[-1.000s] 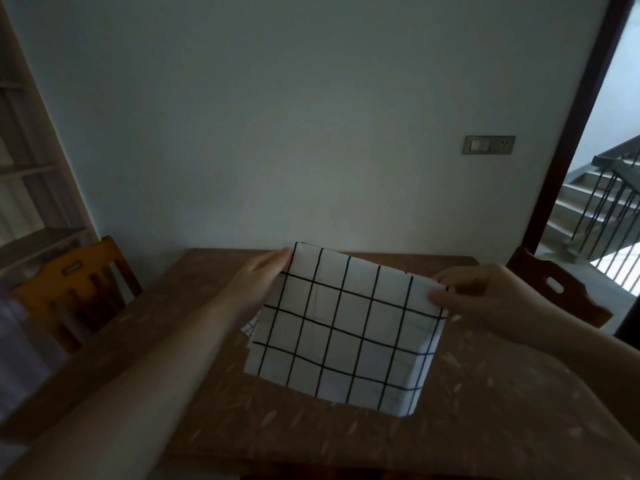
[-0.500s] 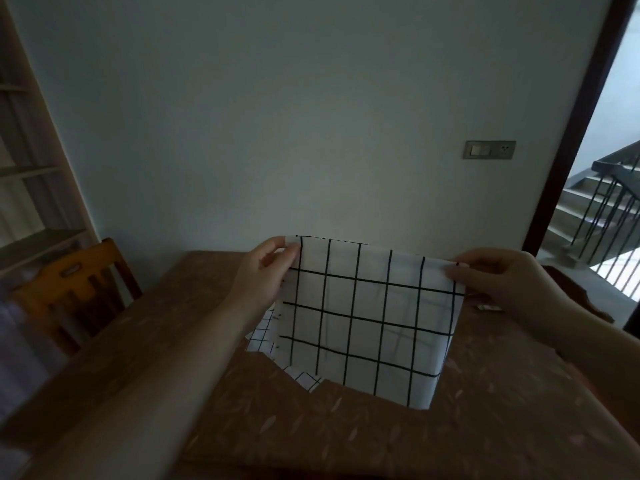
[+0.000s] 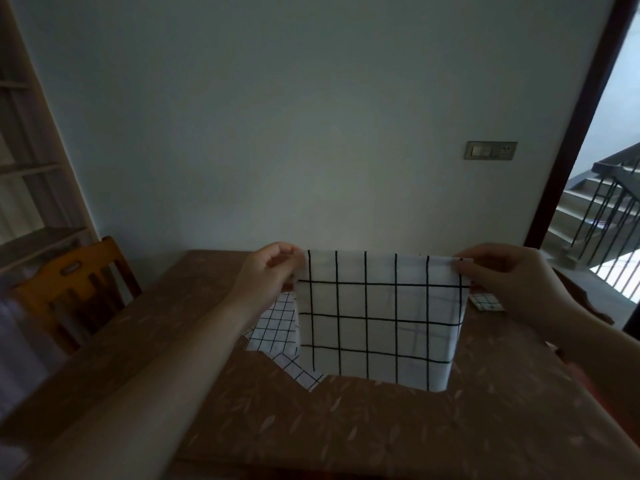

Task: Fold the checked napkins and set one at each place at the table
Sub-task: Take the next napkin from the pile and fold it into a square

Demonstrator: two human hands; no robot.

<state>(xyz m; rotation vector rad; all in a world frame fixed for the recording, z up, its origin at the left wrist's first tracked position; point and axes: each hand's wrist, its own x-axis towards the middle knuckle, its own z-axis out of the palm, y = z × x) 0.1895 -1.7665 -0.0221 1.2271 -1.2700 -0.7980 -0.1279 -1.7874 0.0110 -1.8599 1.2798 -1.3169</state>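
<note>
A white napkin with a black check hangs upright above the table, stretched between both hands. My left hand pinches its top left corner and my right hand pinches its top right corner. Its lower edge hangs just over the tabletop. Behind it, more checked napkins lie flat on the table, mostly hidden by the held one. A small folded checked napkin lies at the far right of the table.
The table has a brown leaf-patterned cover and stands against a pale wall. An orange wooden chair sits at its left side, with shelves behind. A second chair back shows at the right, near an open doorway to stairs.
Both hands have raised the napkin from a slanted hold to an upright one. They have moved apart, pulling its top edge level and taut. More of the napkins beneath shows.
</note>
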